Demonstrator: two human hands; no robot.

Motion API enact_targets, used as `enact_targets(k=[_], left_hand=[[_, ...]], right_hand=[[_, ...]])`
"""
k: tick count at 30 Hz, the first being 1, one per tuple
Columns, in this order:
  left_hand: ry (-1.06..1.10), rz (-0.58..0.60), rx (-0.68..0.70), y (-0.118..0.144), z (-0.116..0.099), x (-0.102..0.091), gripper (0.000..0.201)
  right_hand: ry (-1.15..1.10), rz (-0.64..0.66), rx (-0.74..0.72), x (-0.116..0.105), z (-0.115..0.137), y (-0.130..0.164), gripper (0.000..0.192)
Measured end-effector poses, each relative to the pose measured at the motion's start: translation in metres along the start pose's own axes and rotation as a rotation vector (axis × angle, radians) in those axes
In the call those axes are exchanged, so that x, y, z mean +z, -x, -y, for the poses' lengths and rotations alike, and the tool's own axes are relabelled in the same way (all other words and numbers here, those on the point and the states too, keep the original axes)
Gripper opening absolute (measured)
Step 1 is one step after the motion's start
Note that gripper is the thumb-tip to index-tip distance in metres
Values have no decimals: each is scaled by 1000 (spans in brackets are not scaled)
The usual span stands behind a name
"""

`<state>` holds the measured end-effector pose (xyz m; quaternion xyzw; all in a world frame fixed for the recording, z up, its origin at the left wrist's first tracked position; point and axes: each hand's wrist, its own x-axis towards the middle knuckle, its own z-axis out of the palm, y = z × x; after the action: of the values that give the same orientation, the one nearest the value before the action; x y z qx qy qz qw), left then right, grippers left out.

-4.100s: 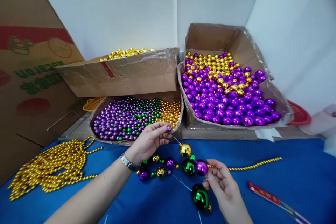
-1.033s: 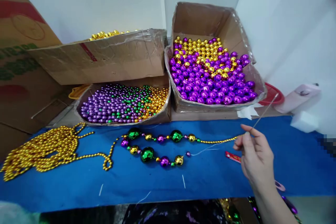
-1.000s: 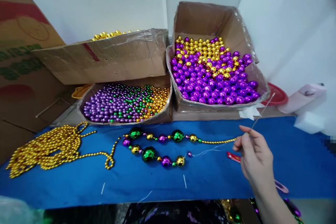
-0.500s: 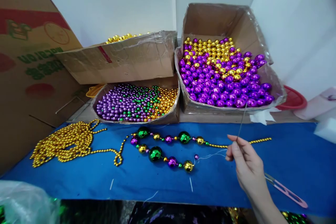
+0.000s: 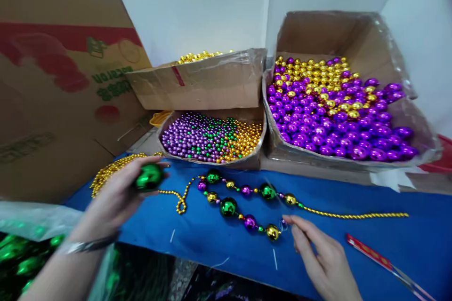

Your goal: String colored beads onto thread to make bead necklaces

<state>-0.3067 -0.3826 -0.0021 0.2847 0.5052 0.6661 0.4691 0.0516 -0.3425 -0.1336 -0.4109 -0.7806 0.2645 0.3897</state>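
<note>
My left hand [image 5: 115, 197] holds a large shiny green bead [image 5: 149, 177] above the left part of the blue cloth [image 5: 353, 235]. A half-strung strand [image 5: 243, 192] of green, gold and purple beads lies in a loop at the cloth's middle. It runs on into a thin gold bead chain [image 5: 353, 215] to the right. My right hand [image 5: 319, 256] is low on the cloth. Its fingertips sit by the gold bead [image 5: 272, 232] at the strand's free end and pinch a thin needle that shows only as a blurred streak.
Behind the cloth stand a low box [image 5: 212, 162] of small purple, green and gold beads, a box [image 5: 318, 163] of larger purple and gold beads, and a tilted box [image 5: 212, 87] of gold beads. A gold chain pile [image 5: 113, 171], a red-handled tool [image 5: 369, 253], a bag of green beads [image 5: 21, 249].
My left hand has come up from the lower left with a large green bead. My right hand has dropped from mid-air to the strand's free end. The view has swung left.
</note>
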Motion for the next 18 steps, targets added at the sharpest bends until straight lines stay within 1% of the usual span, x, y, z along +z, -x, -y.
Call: enact_targets(k=[1, 2, 4, 6, 8, 10, 13, 15, 18], left_hand=[[-8, 60, -52, -10, 9, 10, 27], [31, 160, -129, -19, 20, 22, 29], [132, 295, -244, -31, 44, 50, 32], [236, 369, -338, -35, 66, 75, 31], [298, 394, -403, -34, 83, 93, 30], [308, 400, -418, -32, 94, 105, 29], [274, 382, -406, -29, 105, 114, 29], [260, 384, -429, -28, 109, 119, 33], [267, 423, -451, -26, 114, 122, 42]], right_hand=[[21, 19, -72, 3, 4, 1, 24], [33, 33, -129, 5, 7, 1, 25], [46, 46, -173, 7, 12, 2, 26], [57, 42, -154, 6, 15, 4, 25], [67, 23, -117, 5, 15, 6, 24], [74, 11, -97, 3, 15, 9, 24], [81, 28, -74, 1, 12, 14, 26], [90, 19, -63, 0, 10, 15, 26], [112, -39, -44, -4, 5, 17, 26]])
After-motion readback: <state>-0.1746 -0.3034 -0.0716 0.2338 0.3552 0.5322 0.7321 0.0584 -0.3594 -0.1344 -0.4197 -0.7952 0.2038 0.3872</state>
